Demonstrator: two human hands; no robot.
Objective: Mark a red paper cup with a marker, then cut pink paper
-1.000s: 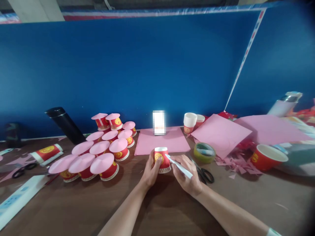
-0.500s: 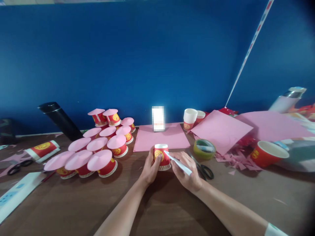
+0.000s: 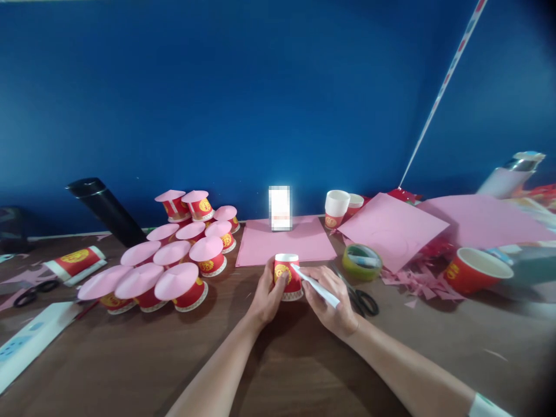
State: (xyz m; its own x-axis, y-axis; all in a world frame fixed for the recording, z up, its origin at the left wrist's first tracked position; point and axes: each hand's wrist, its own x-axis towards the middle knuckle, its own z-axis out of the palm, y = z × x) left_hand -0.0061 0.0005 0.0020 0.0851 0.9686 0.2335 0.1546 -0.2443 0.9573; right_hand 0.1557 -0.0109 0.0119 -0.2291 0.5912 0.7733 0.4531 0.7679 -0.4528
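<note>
Left hand [image 3: 266,295] fingers curled firmly around red cup [image 3: 292,288], wide end down between hands; right hand [image 3: 333,301] fingers pinched shut on white stick [image 3: 320,291], tip at cup's upper right side; scissors [image 3: 369,303] right of cup; tape roll [image 3: 351,270] right of cup, farther back; pink sheets [image 3: 258,243] behind cup; pink-topped cups [image 3: 177,282] left of cup

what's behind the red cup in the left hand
Behind the red cup lies pink paper, with a bright pixelated rectangle toward its far edge. The cup hides part of the paper's near edge and the table right behind it.
</note>
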